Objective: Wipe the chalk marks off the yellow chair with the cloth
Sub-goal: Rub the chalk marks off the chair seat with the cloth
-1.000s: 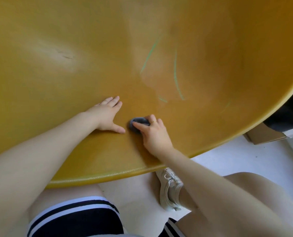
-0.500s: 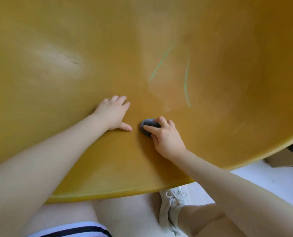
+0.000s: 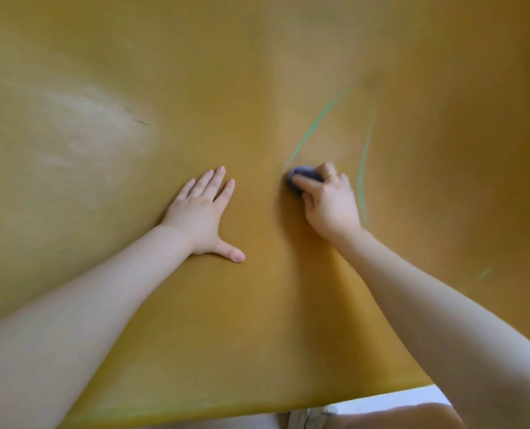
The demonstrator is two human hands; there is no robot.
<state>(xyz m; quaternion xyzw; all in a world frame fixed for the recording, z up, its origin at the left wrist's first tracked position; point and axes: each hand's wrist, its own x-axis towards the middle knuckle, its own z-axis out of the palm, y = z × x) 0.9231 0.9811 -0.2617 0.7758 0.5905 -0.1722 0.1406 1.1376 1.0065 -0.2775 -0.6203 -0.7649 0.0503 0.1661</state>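
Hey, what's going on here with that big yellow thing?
A person is cleaning green chalk marks off a yellow chair. The right hand grips a small dark cloth and presses it to the seat at the lower end of one green line. The left hand rests flat on the seat, fingers spread. A second green line and a faint streak farther right are not yet wiped.

The broad moulded plastic chair seat [image 3: 133, 72] is mustard yellow, paler where light streaks its left side. Thin green chalk lines [image 3: 314, 126] curve across it. The small bunched cloth [image 3: 300, 176] is dark blue-grey.
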